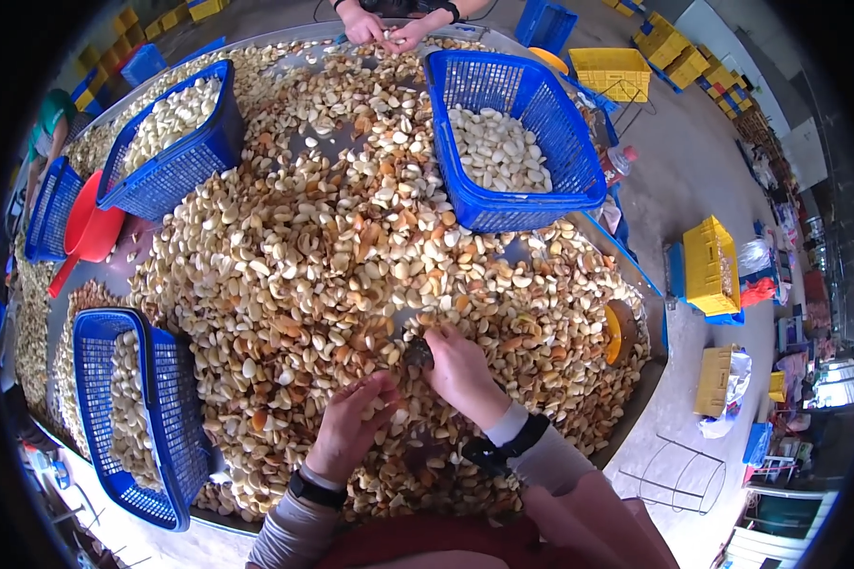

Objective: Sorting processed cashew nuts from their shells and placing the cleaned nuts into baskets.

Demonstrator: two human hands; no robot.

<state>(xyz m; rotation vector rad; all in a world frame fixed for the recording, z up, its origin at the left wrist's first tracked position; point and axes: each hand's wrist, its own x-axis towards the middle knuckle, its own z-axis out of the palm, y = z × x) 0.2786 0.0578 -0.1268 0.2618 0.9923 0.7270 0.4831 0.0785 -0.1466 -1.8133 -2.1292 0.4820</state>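
1. A workshop with a grey concrete floor [674, 180] surrounds a large round metal counter [650, 379]; yellow crates [710, 266] and blue crates stand on the floor to the right and along the far side.
2. The counter is heaped almost edge to edge with pale and tan garlic cloves [332, 256], so bare metal shows only in small patches and along the rim at right.
3. Three blue mesh baskets holding peeled white cloves sit on the pile: one at far right [517, 142], one at far left [166, 142], one at the near left edge [142, 417], overhanging the rim.
4. The left hand [351, 427] hovers over the pile near the front edge, fingers loosely curled, pinching a clove.
5. The right hand [460, 365] lies just beside it, closed around a small dark tool [417, 353] whose end touches the cloves.
6. Between the near basket and the right rim the pile is unbroken, leaving the hands open room only above the cloves.
7. Across the counter another person's hands [384, 28] work at the far edge; a red scoop [90, 232] lies at the left.
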